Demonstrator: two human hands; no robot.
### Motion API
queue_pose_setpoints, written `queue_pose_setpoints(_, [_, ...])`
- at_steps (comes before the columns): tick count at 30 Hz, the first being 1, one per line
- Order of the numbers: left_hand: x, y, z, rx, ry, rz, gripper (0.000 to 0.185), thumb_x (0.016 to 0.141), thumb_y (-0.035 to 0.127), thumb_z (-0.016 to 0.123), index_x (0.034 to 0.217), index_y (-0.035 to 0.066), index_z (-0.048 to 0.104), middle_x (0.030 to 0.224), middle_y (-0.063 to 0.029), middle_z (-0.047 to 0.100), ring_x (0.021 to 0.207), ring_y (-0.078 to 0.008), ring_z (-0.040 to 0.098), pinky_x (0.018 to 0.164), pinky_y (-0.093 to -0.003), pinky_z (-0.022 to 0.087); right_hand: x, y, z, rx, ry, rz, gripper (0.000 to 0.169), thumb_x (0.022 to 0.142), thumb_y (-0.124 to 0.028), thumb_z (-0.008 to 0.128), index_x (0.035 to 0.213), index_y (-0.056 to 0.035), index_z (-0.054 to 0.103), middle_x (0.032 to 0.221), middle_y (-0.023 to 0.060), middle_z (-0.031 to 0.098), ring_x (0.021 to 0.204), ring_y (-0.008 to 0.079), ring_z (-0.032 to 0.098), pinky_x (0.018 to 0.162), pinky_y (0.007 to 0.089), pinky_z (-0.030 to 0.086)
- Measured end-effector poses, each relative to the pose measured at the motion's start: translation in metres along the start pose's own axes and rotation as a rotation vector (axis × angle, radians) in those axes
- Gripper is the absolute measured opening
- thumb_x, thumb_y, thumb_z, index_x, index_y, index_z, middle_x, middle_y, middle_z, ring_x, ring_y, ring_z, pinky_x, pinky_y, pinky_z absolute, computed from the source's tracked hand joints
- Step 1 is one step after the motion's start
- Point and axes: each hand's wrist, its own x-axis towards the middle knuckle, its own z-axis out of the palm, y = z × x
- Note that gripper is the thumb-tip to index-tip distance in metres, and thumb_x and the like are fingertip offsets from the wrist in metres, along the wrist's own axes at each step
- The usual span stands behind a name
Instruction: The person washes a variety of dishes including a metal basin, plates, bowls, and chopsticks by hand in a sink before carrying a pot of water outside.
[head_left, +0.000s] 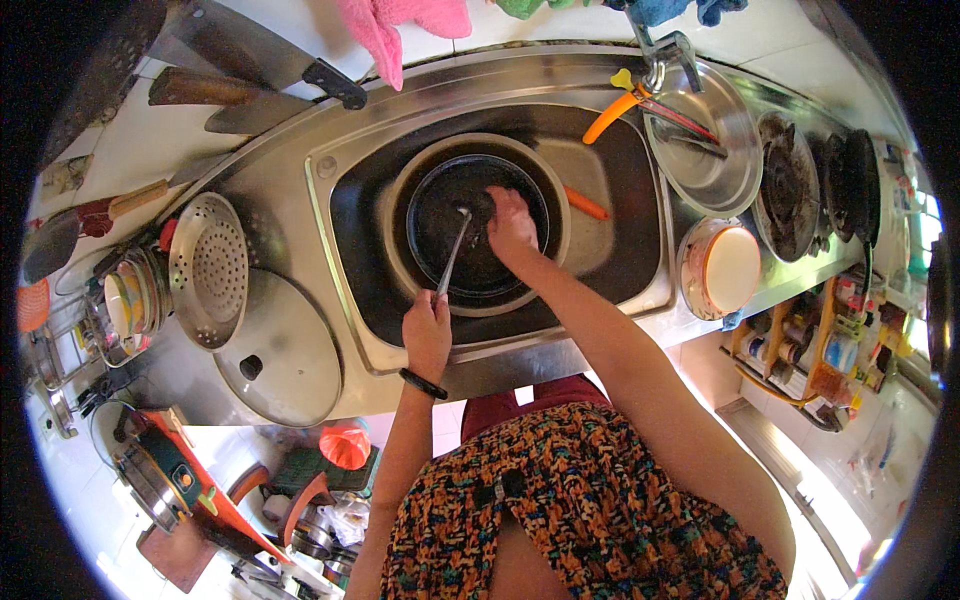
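Note:
A round dark pan (480, 274) rests inside a larger round metal basin (403, 262), which sits in the sink (652, 247). My left hand (427, 330), with a black band at the wrist, is closed around the handle of a slim metal utensil (455, 259), perhaps a spoon. The utensil's tip lies over the pan's dark interior. My right hand (512, 221) reaches over the right part of the pan, fingers bent and pointing down to its inside; whether it holds anything is hidden. An orange stick-like thing (586, 203) lies in the sink to the right of the basin.
Left of the sink are a perforated steel strainer (208, 270) and a glass lid (281, 352). A faucet (660, 64) with an orange-handled tool (611, 116) stands behind, beside a clear bowl (705, 180). Stacked bowls (720, 268) stand at the right. Cleavers (247, 45) hang at the upper left.

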Motion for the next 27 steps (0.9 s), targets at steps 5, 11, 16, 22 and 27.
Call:
queue_pose_setpoints(5, [0.005,-0.012,0.013,-0.336,-0.226,-0.081,0.021,0.088,0.017,0.051,0.084,-0.003,0.054,0.071,-0.0166,0.056,0.064,-0.0309,0.056,0.056,-0.0367,0.044,-0.046,-0.031,-0.017,0.152,-0.013,-0.42,0.049,0.069,0.004,0.056,0.116,-0.0074,0.052,0.119,0.0161,0.049,0.108,0.0353,0.047,0.093,0.0416,0.041])
queue_pose_setpoints(11, [0.004,-0.012,0.004,-0.864,-0.43,-0.482,0.022,0.094,0.019,0.043,0.094,0.002,0.057,0.055,0.001,0.044,0.04,-0.0072,0.037,0.037,-0.0223,0.028,-0.062,-0.033,-0.021,0.13,-0.183,-0.614,0.046,0.066,0.007,0.053,0.111,-0.0062,0.057,0.119,0.0157,0.05,0.112,0.0335,0.046,0.096,0.0397,0.04])
queue_pose_setpoints(16, [0.004,0.003,0.004,-0.931,-0.427,-0.484,0.027,0.096,0.027,0.043,0.101,0.004,0.055,0.055,0.0073,0.036,0.041,-0.0018,0.028,0.036,-0.0174,0.021,-0.011,-0.003,-0.011,-0.017,-0.085,-0.499,0.043,0.074,0.0,0.049,0.115,-0.0074,0.055,0.128,0.015,0.047,0.12,0.0322,0.043,0.097,0.0378,0.042])
queue_pose_setpoints(22, [0.005,0.0,0.004,-1.033,-0.429,-0.59,0.025,0.095,0.026,0.043,0.101,0.005,0.054,0.055,0.0062,0.037,0.04,-0.0023,0.028,0.036,-0.018,0.021,-0.062,-0.035,-0.003,0.154,-0.16,-0.545,0.042,0.072,0.003,0.051,0.112,-0.0062,0.057,0.125,0.0144,0.049,0.118,0.0294,0.046,0.1,0.0366,0.04])
queue_pose_setpoints(27, [0.007,0.003,0.005,-1.057,-0.461,-0.581,0.024,0.095,0.026,0.042,0.1,0.006,0.054,0.055,0.0059,0.037,0.041,-0.0024,0.029,0.036,-0.0179,0.022,-0.005,-0.003,-0.008,-0.14,-0.053,-0.604,0.041,0.075,-0.007,0.051,0.116,-0.006,0.055,0.123,0.0155,0.051,0.118,0.0312,0.046,0.098,0.0377,0.04])
